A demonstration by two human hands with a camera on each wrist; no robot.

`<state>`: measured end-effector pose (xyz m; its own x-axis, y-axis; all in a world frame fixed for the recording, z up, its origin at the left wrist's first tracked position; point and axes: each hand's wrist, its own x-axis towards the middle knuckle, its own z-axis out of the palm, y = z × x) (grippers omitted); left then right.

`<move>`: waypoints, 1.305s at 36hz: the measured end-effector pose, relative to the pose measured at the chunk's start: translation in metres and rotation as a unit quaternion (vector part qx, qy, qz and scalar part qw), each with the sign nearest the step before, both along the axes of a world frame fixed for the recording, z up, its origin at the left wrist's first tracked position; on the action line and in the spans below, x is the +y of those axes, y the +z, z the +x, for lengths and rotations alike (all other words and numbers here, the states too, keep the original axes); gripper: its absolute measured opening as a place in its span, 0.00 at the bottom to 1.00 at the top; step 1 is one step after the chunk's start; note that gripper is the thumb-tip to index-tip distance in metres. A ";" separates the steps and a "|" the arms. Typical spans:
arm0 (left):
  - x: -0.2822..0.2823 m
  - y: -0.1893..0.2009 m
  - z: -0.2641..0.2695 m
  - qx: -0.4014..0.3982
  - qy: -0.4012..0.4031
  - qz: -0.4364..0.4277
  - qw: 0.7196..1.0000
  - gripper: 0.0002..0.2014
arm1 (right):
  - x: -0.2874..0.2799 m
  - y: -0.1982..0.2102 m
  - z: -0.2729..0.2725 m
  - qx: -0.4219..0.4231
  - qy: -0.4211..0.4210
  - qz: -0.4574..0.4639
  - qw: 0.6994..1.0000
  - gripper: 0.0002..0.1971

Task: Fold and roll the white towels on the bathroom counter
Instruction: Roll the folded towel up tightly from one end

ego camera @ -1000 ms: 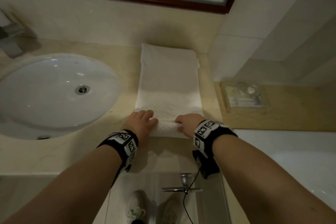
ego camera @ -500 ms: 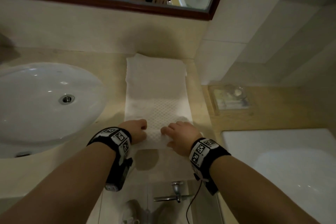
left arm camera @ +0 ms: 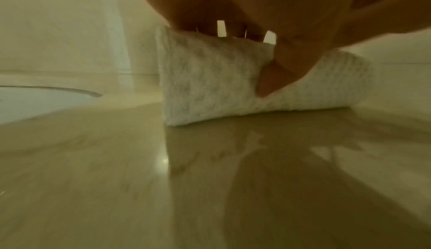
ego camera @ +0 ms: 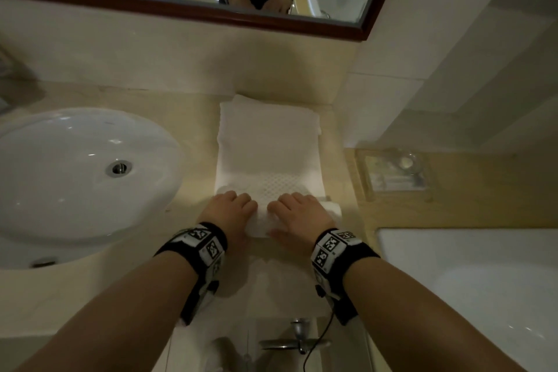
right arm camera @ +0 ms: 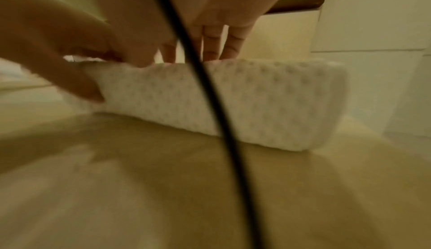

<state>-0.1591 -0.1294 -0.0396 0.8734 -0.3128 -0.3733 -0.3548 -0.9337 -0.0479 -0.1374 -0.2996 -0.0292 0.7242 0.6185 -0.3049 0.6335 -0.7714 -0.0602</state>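
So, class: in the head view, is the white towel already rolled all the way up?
No: the white towel mostly lies flat on the counter.

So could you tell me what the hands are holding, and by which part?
Both the left hand and right hand grip the white towel by its rolled near end, thumbs on the roll's near face.

I count: one white towel [ego camera: 268, 154] at 12 o'clock, two hands, one sink [ego camera: 75, 178] at 9 o'clock, one mirror [ego camera: 181, 6], one soap dish [ego camera: 395, 172] at 3 o'clock.
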 end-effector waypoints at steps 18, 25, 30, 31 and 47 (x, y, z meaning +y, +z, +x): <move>-0.004 0.012 0.001 0.079 0.041 -0.145 0.985 0.26 | 0.001 0.008 0.019 0.196 -0.059 -0.086 0.975 0.22; -0.006 0.004 -0.002 0.011 -0.049 -0.023 0.998 0.32 | 0.004 0.001 0.016 0.023 -0.049 -0.009 0.999 0.20; -0.011 0.007 0.010 0.051 0.036 -0.049 0.997 0.25 | -0.005 0.000 0.007 0.010 -0.022 0.051 0.998 0.19; -0.011 0.007 0.013 0.058 0.047 -0.052 0.996 0.25 | -0.009 0.001 0.006 0.011 -0.008 0.043 0.999 0.23; -0.007 0.003 0.006 0.011 -0.032 0.008 0.999 0.46 | -0.001 0.005 0.028 0.054 -0.044 -0.066 0.995 0.24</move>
<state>-0.1534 -0.1360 -0.0370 0.8433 -0.3620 -0.3972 -0.4157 -0.9078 -0.0551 -0.1098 -0.3007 -0.0239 0.7322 0.5038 -0.4583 0.5586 -0.8292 -0.0190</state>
